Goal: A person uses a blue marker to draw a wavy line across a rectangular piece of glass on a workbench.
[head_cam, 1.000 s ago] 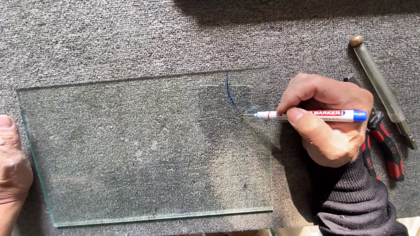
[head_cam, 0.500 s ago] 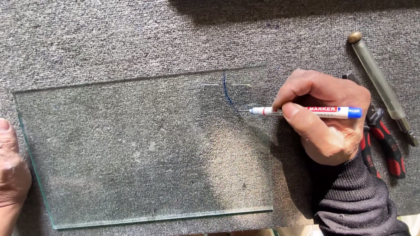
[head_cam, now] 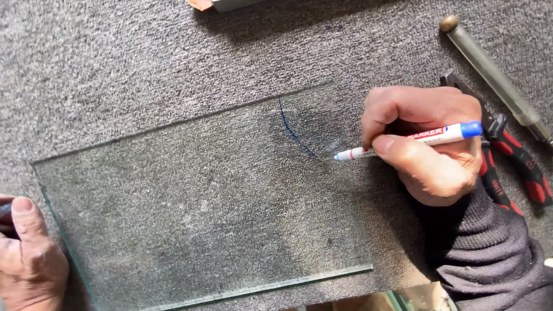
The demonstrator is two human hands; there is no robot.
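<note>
Glass sheet [head_cam: 196, 213] lies flat on grey carpet [head_cam: 115, 63]; right hand [head_cam: 426, 144] pinches a marker [head_cam: 403, 140] at the blue line [head_cam: 294, 129], left hand [head_cam: 26, 253] curled at the edge. Any sliding could smear the line.

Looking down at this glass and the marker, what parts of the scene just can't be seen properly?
- Head view: the left hand is cut off by the left and bottom edges.
- The pliers are partly hidden behind the right hand.
- The block at the top edge is mostly out of frame.
- The marker tip's contact with the glass sheet is too small to tell.
</note>
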